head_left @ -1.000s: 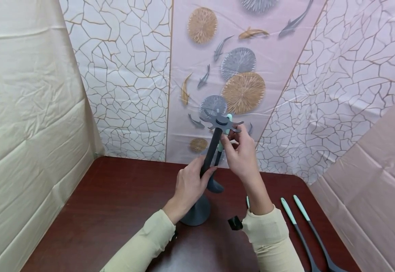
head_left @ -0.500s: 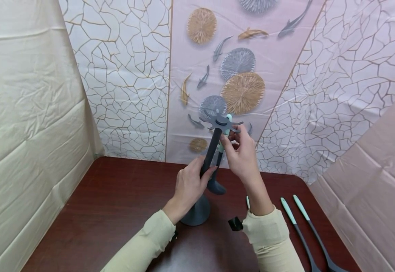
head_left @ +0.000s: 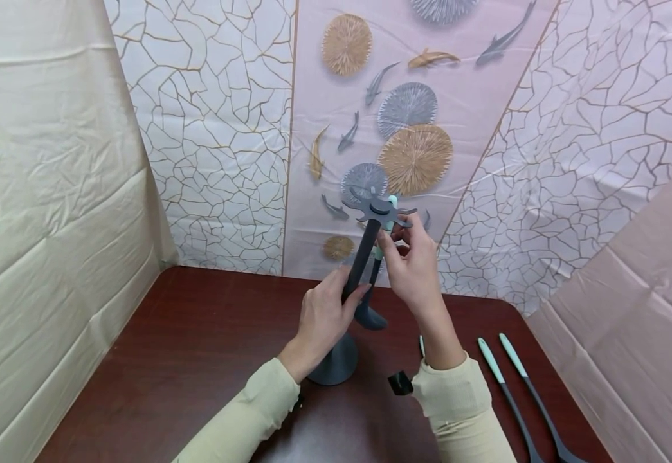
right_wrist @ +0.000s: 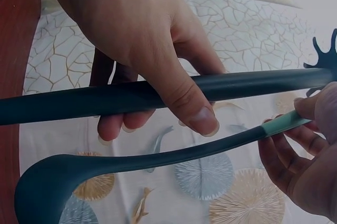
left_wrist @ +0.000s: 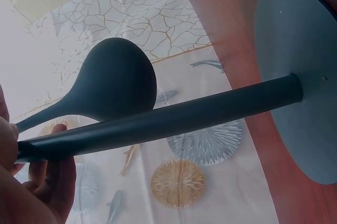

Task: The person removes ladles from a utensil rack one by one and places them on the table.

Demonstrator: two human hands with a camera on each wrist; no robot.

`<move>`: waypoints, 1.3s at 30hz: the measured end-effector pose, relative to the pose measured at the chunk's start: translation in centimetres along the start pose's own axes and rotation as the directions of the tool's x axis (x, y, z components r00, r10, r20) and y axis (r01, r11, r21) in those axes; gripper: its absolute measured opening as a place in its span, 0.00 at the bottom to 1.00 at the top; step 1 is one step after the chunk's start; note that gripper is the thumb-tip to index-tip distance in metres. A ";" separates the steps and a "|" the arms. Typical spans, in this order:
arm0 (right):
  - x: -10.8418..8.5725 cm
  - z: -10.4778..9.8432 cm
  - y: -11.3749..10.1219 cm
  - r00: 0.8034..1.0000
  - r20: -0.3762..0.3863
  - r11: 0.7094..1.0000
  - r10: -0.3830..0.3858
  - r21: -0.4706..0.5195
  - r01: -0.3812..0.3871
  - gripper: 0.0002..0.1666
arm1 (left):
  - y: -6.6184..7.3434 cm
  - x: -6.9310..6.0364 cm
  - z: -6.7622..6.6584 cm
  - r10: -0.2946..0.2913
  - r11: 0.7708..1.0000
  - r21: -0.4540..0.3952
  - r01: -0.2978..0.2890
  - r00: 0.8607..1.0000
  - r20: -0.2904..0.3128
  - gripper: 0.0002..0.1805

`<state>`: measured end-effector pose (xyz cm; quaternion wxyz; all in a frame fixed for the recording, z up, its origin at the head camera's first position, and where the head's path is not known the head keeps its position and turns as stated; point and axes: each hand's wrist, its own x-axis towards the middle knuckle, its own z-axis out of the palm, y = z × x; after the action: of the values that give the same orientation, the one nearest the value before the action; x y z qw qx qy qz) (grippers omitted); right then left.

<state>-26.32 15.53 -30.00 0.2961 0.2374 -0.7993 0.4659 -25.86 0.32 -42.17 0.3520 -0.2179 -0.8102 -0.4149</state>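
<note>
A dark grey utensil stand has a pole (head_left: 362, 258), a round base (head_left: 337, 362) on the table and a hooked rack (head_left: 379, 209) on top. My left hand (head_left: 321, 314) grips the pole midway, thumb in front. Just right of the pole hangs a ladle (right_wrist: 176, 156), dark with a mint handle, its bowl (left_wrist: 118, 79) lowest and off the table. My right hand (head_left: 412, 265) pinches the mint handle just under the rack. The handle's tip (head_left: 392, 200) shows above the rack; whether it sits on a hook is hidden.
Two utensils with mint handles, one (head_left: 490, 359) beside another (head_left: 512, 354), lie on the table's right side. Part of a third mint handle (head_left: 422, 345) shows by the right forearm. Patterned cloth (head_left: 220, 128) walls the brown table (head_left: 197, 360) at the back and sides.
The ladle's bowl has shifted slightly to the right. Both hands keep their holds and the stand stays in place.
</note>
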 end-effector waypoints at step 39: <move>0.4 -0.4 0.2 0.997 -0.082 0.999 -0.015 0.029 0.018 0.11 | 0.0 0.0 0.1 -0.005 0.999 0.034 0.005 1.000 -0.001 0.16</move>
<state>-26.60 15.97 -29.71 0.3289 0.2290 -0.7776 0.4844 -25.88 0.45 -42.26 0.3552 -0.2096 -0.8175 -0.4021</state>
